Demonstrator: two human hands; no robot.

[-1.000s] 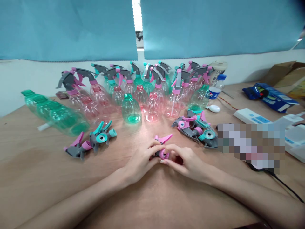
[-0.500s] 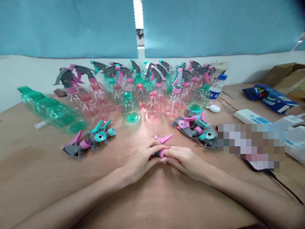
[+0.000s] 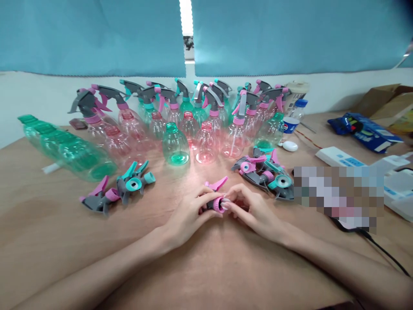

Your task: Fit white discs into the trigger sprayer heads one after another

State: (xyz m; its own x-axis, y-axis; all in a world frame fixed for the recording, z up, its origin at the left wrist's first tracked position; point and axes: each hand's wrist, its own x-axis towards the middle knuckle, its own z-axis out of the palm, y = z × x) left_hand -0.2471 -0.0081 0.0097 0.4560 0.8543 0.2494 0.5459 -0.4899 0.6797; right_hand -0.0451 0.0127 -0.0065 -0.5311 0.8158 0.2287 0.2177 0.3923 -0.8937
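Note:
A grey spray head with a pink trigger and pink screw cap [image 3: 217, 199] lies low over the wooden table [image 3: 64, 224], held between both hands. My left hand [image 3: 189, 213] grips its grey body from the left, fingers curled. My right hand [image 3: 248, 211] pinches at the pink cap from the right with its fingertips. Behind the hands stand a capless green bottle [image 3: 174, 144] and a capless pink bottle [image 3: 205, 145].
Many pink and green spray bottles [image 3: 213, 112] stand in rows at the back. Stacked green bottles [image 3: 67, 148] lie at the left. Loose spray heads lie at left [image 3: 119, 189] and right [image 3: 264, 172]. Boxes, a white device [image 3: 338, 157] and a black cable [image 3: 380, 245] sit at right.
The hands shifted slightly up the table with the spray head. The right fingers moved from lying over the cap to pinching it, and the cap now shows more clearly.

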